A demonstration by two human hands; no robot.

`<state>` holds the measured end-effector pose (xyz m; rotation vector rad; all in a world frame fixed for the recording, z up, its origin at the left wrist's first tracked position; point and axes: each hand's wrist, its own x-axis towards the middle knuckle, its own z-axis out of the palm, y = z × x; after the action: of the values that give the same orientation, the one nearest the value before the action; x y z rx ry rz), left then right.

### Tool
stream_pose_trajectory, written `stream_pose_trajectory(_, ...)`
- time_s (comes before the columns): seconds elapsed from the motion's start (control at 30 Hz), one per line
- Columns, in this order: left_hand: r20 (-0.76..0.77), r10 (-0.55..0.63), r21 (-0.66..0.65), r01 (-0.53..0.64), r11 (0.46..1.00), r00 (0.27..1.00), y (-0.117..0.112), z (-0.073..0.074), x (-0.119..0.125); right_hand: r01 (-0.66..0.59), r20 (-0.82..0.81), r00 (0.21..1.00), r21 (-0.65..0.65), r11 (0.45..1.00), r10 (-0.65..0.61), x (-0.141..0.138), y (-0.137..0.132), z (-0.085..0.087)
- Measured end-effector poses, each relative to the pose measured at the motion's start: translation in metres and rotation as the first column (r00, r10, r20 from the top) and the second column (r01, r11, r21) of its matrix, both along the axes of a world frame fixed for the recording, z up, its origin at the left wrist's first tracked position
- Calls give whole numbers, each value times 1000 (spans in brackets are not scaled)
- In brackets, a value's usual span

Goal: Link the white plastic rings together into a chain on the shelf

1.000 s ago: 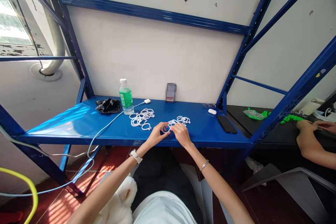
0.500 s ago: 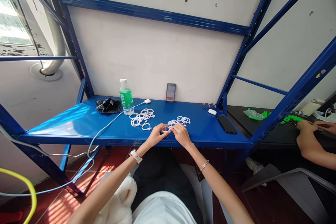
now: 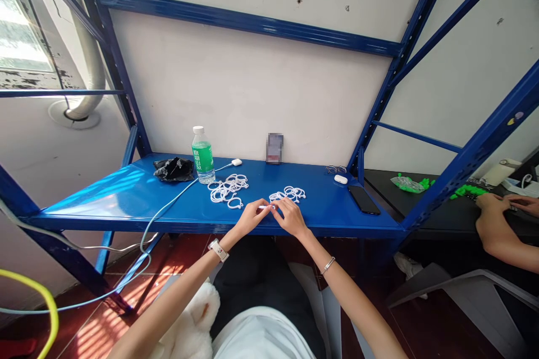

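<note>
Above the front edge of the blue shelf (image 3: 138, 202), my left hand (image 3: 253, 214) and my right hand (image 3: 289, 215) meet at a white curtain ring (image 3: 265, 207). It is turned nearly edge-on, and both hands pinch it, with fingertips hiding part of it. To the left lies a pile of similar white rings (image 3: 227, 187), with a single ring (image 3: 234, 202) at its near side. A smaller pile of white rings (image 3: 290, 193) lies just behind my right hand, which covers its near edge.
A water bottle (image 3: 202, 157) and a crumpled black bag (image 3: 173, 169) stand back left. A phone (image 3: 274, 149) leans on the wall. Another phone (image 3: 364, 200), a white earbud case (image 3: 341, 179) and glasses (image 3: 336, 169) lie right. A co-worker's hands (image 3: 492, 202) are far right.
The ring between my hands has tilted from showing its round opening to nearly edge-on. My fingers have shifted slightly around it; both piles look the same.
</note>
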<state>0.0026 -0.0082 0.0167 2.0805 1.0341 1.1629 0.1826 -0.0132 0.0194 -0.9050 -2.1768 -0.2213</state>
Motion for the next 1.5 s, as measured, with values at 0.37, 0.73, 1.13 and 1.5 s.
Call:
stream_pose_trajectory(0.37,12,51,-22,-51,998,999,-2,4,2,4,122,992,76,997,-13,-1,7,-8)
stream_pose_trajectory(0.73,14,22,-41,-21,999,1000,-1,3,1,1,133,991,53,999,-8,0,8,-8)
stream_pose_trajectory(1.13,1,26,-26,-26,999,1000,-2,4,1,-7,129,992,63,998,-2,1,10,-11)
stream_pose_trajectory(1.5,-6,33,-19,-33,999,999,0,1,1,-6,130,992,47,999,0,2,10,-11)
